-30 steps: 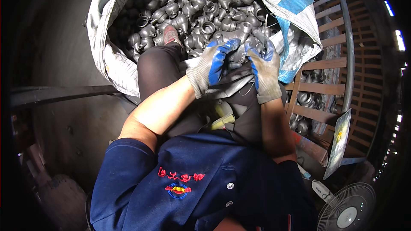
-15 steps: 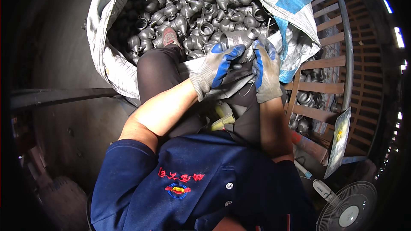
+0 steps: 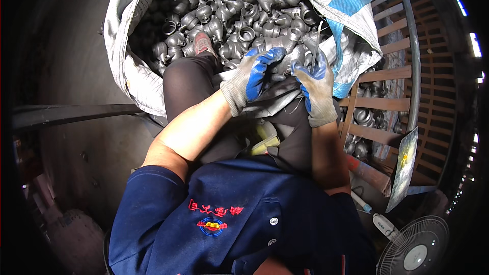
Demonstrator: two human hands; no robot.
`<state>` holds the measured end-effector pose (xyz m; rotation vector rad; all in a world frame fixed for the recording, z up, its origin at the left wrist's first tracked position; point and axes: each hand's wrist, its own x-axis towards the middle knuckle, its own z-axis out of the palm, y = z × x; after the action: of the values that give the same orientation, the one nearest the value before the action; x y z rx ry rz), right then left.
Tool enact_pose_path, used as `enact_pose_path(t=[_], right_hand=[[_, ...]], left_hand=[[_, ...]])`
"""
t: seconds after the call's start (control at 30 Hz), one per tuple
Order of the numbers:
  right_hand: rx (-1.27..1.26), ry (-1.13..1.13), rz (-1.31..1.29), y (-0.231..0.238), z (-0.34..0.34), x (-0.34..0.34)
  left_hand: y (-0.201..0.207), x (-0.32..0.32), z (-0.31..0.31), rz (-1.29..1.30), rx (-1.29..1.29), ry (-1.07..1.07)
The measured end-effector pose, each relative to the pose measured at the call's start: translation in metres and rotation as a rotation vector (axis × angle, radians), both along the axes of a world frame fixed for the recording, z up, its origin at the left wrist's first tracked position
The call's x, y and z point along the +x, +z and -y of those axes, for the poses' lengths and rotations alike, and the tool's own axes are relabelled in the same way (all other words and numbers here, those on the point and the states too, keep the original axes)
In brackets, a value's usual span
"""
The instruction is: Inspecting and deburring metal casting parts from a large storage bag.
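The left hand in a grey-and-blue glove point(image 3: 253, 74) has its grip closed around a dull-grey, hollow, bulbous part point(image 3: 281, 45) at the near edge of a white woven sack point(image 3: 137, 79); the similarly gloved right hand point(image 3: 317, 89) pinches a thin metal tool point(image 3: 314, 57). The part seems stiff, light, slick, best held round its body. Red stitched characters point(image 3: 236, 210) and a round emblem point(image 3: 212, 225) mark the navy-blue shirt point(image 3: 153, 224).

With the clock centred on the person's lap point(image 3: 219, 142), I see a sack point(image 3: 118, 71) at twelve, parts point(image 3: 224, 10) heaped inside and a shoe point(image 3: 202, 43) among them towards eleven. One part point(image 3: 293, 60) sits between the left hand point(image 3: 257, 74) and right hand point(image 3: 317, 82), also towards twelve. A crate point(image 3: 382, 104) stands at two, a fan point(image 3: 415, 257) at four, a bar point(image 3: 76, 114) at nine.
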<state>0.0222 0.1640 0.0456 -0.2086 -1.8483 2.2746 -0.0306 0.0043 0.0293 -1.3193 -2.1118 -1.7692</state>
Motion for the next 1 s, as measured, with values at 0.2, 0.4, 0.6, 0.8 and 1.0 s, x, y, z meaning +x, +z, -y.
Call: enact_pose_path(t=[0.2, 0.4, 0.6, 0.8, 1.0], right_hand=[[0.290, -0.061, -0.029, -0.006, 0.000, 0.014], [-0.025, -0.115, -0.039, 0.010, 0.003, 0.027], [0.029, -0.193, -0.158, 0.025, 0.012, 0.033], [0.230, -0.217, -0.155, 0.025, 0.017, 0.031], [-0.092, -0.232, 0.036, 0.045, 0.009, 0.039]], left_hand=[[0.011, 0.002, -0.009, 1.193, 0.457, -0.282], [0.011, -0.001, -0.003, 1.639, 0.746, -0.403], [0.007, -0.001, -0.004, 1.569, 0.734, -0.372], [-0.013, -0.003, 0.009, -0.114, 0.045, 0.001], [0.039, 0.005, 0.001, 1.449, 0.579, -0.378]])
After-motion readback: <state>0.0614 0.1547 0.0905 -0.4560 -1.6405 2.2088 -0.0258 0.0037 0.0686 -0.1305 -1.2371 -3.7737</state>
